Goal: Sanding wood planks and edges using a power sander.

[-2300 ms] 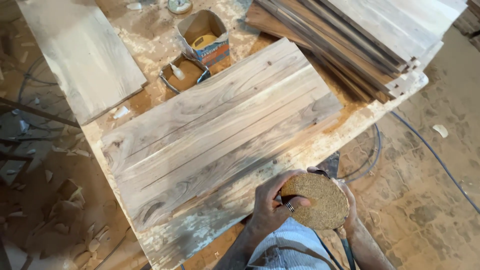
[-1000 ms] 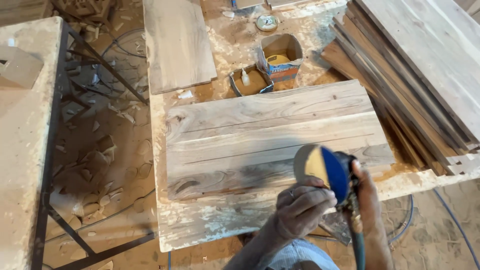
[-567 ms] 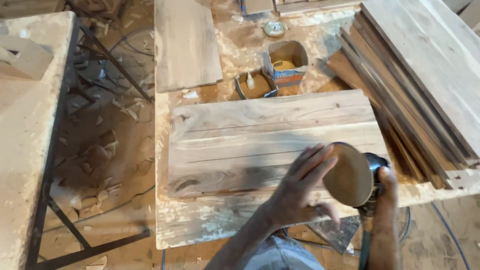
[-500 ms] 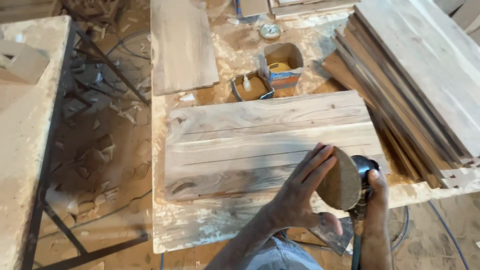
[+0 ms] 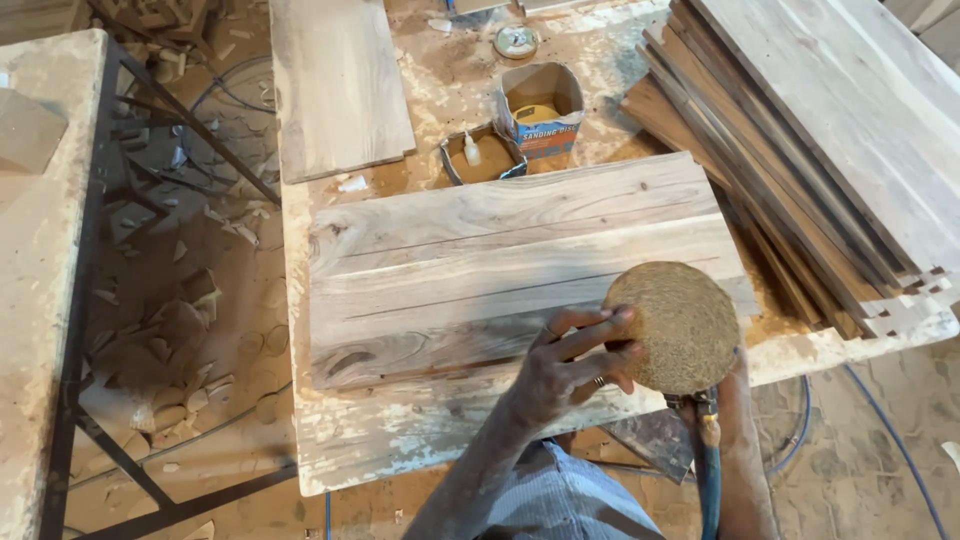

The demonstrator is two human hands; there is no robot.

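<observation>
— While the left hand (image 5: pixel 565 365) is spreading its fingers against the sanding disc (image 5: pixel 672 326), what is the right hand (image 5: pixel 735 400) doing?
— Gripping the sander beneath, mostly hidden, over the glued panel (image 5: pixel 500 260).

The left hand (image 5: pixel 565 365) reaches up from the lower middle of the view, its forearm rising from a striped sleeve. Its fingers (image 5: pixel 590 330) are spread and stretched to the right, tips pressed flat against a round surface, a ring showing on one. The right hand (image 5: pixel 735 375) is mostly hidden; only its wrist and forearm show, running straight down to the lower edge.
</observation>
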